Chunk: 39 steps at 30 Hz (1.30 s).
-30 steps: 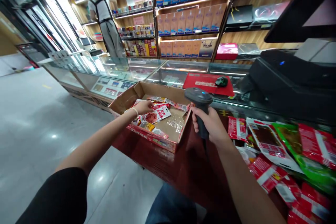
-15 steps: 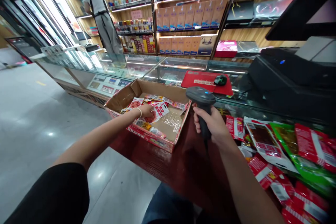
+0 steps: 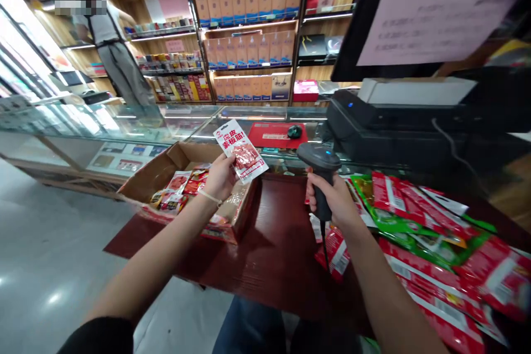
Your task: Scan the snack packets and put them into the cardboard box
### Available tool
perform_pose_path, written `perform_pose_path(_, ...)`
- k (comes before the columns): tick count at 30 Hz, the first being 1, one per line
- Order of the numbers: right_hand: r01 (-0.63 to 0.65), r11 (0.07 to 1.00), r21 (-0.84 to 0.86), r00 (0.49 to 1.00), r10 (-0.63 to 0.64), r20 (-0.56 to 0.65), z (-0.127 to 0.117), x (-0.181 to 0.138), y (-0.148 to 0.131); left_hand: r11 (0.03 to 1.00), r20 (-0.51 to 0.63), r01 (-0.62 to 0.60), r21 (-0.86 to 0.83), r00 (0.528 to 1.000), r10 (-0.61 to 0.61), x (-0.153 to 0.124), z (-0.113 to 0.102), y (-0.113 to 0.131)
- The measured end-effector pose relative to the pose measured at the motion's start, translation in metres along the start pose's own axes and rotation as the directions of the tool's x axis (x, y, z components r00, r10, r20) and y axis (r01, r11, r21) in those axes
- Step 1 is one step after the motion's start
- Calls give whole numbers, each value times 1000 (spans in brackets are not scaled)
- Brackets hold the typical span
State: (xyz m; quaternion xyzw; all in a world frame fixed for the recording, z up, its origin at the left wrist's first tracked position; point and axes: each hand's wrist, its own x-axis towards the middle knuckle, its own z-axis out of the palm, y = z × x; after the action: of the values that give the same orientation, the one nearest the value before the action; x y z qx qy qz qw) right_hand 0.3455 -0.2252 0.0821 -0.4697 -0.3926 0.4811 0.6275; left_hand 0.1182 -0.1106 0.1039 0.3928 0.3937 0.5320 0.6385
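A white-and-red snack packet (image 3: 244, 156) with a clear window is pinched by its lower left edge in my left hand (image 3: 221, 178), above the right side of an open cardboard box (image 3: 238, 227). More small snack packets (image 3: 179, 183) lie inside that box. My right hand (image 3: 332, 199) is wrapped around the handle of a black barcode scanner (image 3: 318, 157), which points left towards the packet and shows a small blue light. Its cable hangs down below the handle. Beside my right forearm lies a pile of red and green snack packets (image 3: 435, 238).
The dark red wooden table (image 3: 274, 243) adjoins a glass counter (image 3: 174, 116). A red mat (image 3: 265, 134) carries a mouse (image 3: 295, 131). A monitor with a pink paper (image 3: 427, 16) and a black machine (image 3: 373, 127) stand at the right. Someone in an apron (image 3: 120, 61) stands behind the counter.
My left hand has lifted the packet out of the box and moved right, closer to the scanner. The view has turned right, showing more of the pile and the monitor.
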Motion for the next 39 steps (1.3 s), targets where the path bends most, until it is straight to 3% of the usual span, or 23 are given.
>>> perform_pose_path(4, 12, 1000, -21, 996, -14, -90, -41, -10, 6, 984, 73, 9, -180, 997, 4, -32, 62, -44)
perform_pose_path(8, 14, 1000, -4, 984, -15, -179, -74, -15, 14, 950, 54, 83, -301, 996, -70, -41, 97, -113)
perform_pose_path(12, -11, 999, 33, 976, 18, -215, -91, -17, 22, 922, 32, 110, -371, 994, -106, -24, 103, -169)
perform_pose_path(17, -91, 994, 54, 965, 101, -241, -91, -20, 33, 917, 95, 165, -363, 986, -140, -5, 89, -205)
perform_pose_path(25, -153, 988, 32, 952, 156, -262, -84, -23, 35, 968, 93, 109, -227, 992, -90, 0, 72, -204)
perform_pose_path(29, -142, 989, 46, 960, 149, -236, -84, -25, 36, 935, 205, 168, -311, 973, -107, 2, 68, -200)
perform_pose_path(32, -149, 987, 50, 962, 157, -224, -83, -26, 38, 849, 296, 318, -421, 933, -203, 3, 65, -194)
perform_pose_path(35, -169, 984, 53, 959, 177, -223, -81, -26, 36, 733, 428, 490, -471, 854, -296, 1, 61, -181)
perform_pose_path(39, -173, 984, 39, 959, 177, -221, -77, -28, 32, 655, 565, 576, -489, 781, -266, -4, 56, -164)
